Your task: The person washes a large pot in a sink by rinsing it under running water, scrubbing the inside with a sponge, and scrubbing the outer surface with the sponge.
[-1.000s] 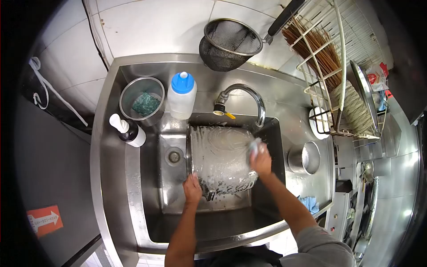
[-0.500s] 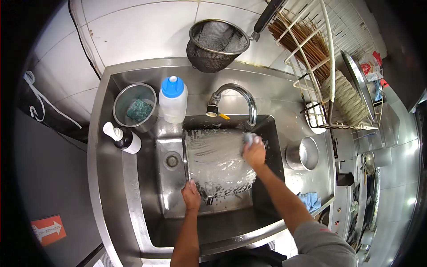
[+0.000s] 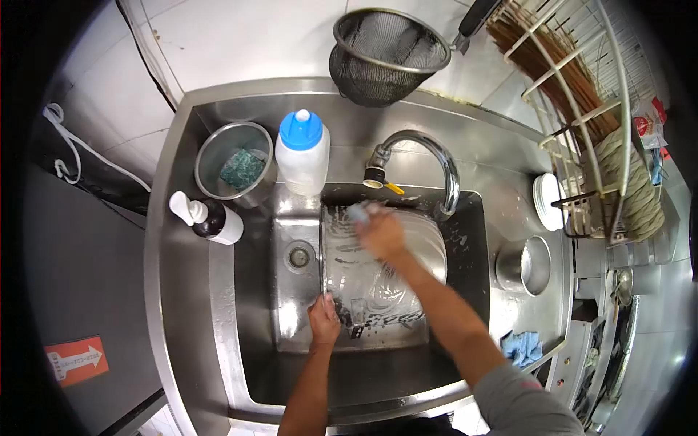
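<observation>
A large metal pot (image 3: 407, 280) lies on its side in the steel sink (image 3: 320, 374), its outer wall wet and streaked with suds. My left hand (image 3: 324, 320) is closed on the pot's rim at its lower left. On the upper left of the pot's wall, my right hand (image 3: 380, 231) is closed on a small pale scrubber (image 3: 358, 214), blurred by motion. The curved faucet (image 3: 436, 156) stands behind the pot, with a yellow lever beside its base.
Around the sink stand a steel bowl with a green scouring pad (image 3: 243, 171), a blue-capped bottle (image 3: 302, 156), a pump bottle (image 3: 218, 221), a small steel pot (image 3: 523, 265) and a blue cloth (image 3: 521, 349). A mesh strainer (image 3: 385, 58) and wire rack (image 3: 582, 116) hang above.
My right hand has swept the scrubber leftward across the pot, from its right side to its upper left. My left hand still holds the rim. The camera view has shifted slightly.
</observation>
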A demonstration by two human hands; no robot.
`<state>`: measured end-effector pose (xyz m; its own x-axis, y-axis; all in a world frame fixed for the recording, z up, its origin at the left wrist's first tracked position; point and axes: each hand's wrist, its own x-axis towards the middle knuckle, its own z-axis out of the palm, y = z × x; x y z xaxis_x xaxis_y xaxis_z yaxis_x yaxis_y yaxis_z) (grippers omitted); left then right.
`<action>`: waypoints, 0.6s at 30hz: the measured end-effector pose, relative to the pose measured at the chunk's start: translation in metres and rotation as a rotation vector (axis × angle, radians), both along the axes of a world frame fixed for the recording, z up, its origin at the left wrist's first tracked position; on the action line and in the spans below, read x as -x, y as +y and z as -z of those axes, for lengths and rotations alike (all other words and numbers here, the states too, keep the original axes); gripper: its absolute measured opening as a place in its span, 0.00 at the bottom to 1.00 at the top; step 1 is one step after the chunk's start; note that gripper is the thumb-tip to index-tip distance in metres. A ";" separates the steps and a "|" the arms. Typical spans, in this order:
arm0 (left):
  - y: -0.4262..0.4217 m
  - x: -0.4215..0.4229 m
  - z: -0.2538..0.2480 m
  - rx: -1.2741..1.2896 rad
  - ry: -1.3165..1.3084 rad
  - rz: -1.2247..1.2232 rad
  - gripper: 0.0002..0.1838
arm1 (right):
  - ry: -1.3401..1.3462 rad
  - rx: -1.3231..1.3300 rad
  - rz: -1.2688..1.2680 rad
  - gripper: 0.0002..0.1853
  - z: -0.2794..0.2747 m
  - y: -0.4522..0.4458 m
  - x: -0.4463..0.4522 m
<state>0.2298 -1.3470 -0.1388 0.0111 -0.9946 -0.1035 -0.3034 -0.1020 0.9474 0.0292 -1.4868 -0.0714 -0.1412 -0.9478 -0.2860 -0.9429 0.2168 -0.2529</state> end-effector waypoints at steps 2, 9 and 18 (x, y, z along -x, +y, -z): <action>0.002 -0.003 -0.010 0.019 -0.064 0.011 0.18 | -0.030 0.257 -0.272 0.24 -0.010 0.062 -0.040; -0.003 0.000 -0.009 0.036 -0.010 0.029 0.18 | 0.057 0.486 0.104 0.24 -0.013 0.070 0.066; -0.002 0.004 -0.009 0.172 -0.038 -0.001 0.21 | 0.003 0.422 -0.398 0.25 -0.007 0.150 0.003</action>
<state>0.2261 -1.3488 -0.1302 0.0124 -0.9975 0.0691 -0.3391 0.0609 0.9388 0.0265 -1.3371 -0.0643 0.2488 -0.9600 0.1282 -0.9322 -0.2733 -0.2373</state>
